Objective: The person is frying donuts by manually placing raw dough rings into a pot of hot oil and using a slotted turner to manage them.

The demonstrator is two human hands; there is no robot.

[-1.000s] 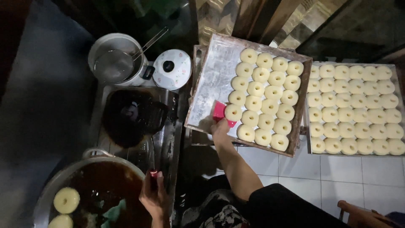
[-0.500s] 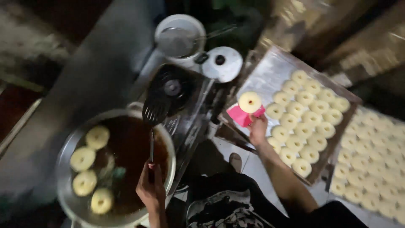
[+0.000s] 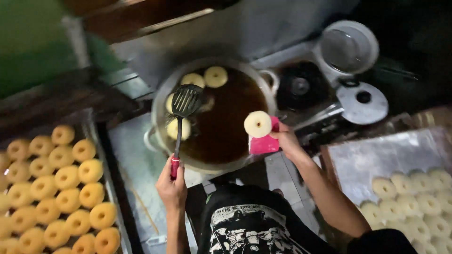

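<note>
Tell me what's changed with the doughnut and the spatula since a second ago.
The right hand lifted a raw doughnut on the pink scraper off the tray of raw doughnuts and carried it over the rim of the frying pan. The left hand raised the slotted spatula over the oil. Both grips stayed as they were; doughnuts float in the pan as before.

No packages, labels, signs or screens in view (only cookware and trays), nothing printed standing anywhere

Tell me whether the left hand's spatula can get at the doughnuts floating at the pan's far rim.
Probably yes: the spatula held by the left hand already sits over the oil beside those doughnuts, nothing between.
</note>
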